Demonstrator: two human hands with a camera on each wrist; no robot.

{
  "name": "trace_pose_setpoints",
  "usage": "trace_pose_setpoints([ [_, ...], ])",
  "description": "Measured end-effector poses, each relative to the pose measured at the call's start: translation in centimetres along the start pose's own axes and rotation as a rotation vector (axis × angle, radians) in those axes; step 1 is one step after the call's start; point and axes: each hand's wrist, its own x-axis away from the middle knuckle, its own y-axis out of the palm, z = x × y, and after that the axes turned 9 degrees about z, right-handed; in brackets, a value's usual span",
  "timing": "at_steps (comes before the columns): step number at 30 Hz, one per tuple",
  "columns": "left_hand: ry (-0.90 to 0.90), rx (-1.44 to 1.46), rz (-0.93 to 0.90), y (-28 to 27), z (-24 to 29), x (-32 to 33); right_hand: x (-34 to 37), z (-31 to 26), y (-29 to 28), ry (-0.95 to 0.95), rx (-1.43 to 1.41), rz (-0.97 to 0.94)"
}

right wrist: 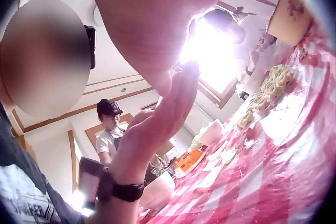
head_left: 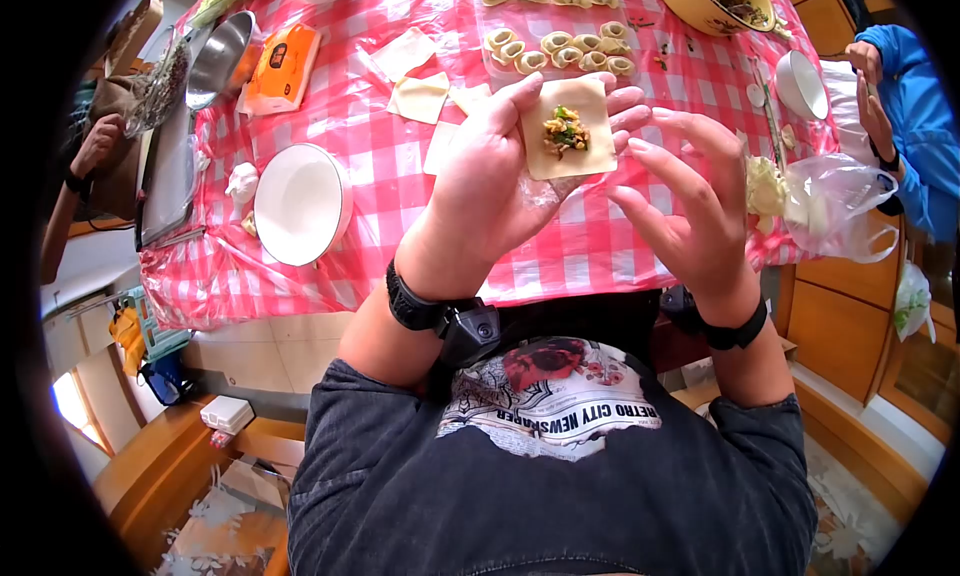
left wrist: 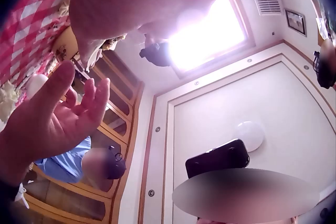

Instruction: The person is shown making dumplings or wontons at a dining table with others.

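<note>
In the head view my left hand (head_left: 470, 176) is palm up, its fingers extended under a square dumpling wrapper (head_left: 541, 152). The thumb lies along the wrapper's left edge. A small mound of chopped filling (head_left: 567, 133), yellow, green and brown, sits in the middle of the wrapper. Just right of it hovers my right hand (head_left: 690, 191), fingers spread and loosely bent, holding nothing. In the left wrist view the right hand (left wrist: 58, 119) shows its palm. Loose wrappers (head_left: 419, 98) lie on the cloth beyond my left hand.
Folded dumplings (head_left: 560, 51) stand in rows at the back, beside a yellow bowl of filling (head_left: 700, 6). An empty white bowl (head_left: 300, 206), an orange packet (head_left: 283, 68) and a steel bowl (head_left: 220, 61) are on the left. A plastic bag (head_left: 835, 201) lies right, near a person in blue (head_left: 915, 126).
</note>
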Motion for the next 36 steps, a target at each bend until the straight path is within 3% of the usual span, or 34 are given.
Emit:
trace_pose_setpoints([
  [5, -0.003, 0.001, -0.018, 0.4, -0.5, 1.6, 0.2, -0.5, -0.1, -0.09, -0.012, 0.066],
  [7, -0.077, 0.17, -0.175, -0.5, -0.7, 2.0, 0.0, -0.9, -0.4, -0.095, -0.025, 0.073],
  [11, -0.049, 0.116, -0.013, 0.3, -1.2, 3.5, 0.4, -1.3, 0.4, -0.093, -0.119, 0.13],
  [12, -0.089, 0.221, -0.189, -0.4, -1.1, 3.5, 0.4, -1.5, 0.5, -0.094, -0.128, 0.129],
  [18, 0.011, 0.025, 0.08, -0.4, -1.7, 4.8, 1.0, -2.1, 1.2, -0.072, -0.207, 0.119],
  [31, 0.026, 0.067, 0.161, 0.1, -1.9, 5.6, 1.0, -2.5, 1.4, 0.022, -0.298, 0.079],
  [33, -0.012, 0.21, -0.011, -1.0, -2.0, 5.5, 1.0, -2.6, 1.5, 0.054, -0.309, 0.072],
  [36, -0.019, 0.169, -0.024, -1.4, -1.9, 5.3, 0.7, -2.7, 1.7, 0.072, -0.376, 0.08],
])
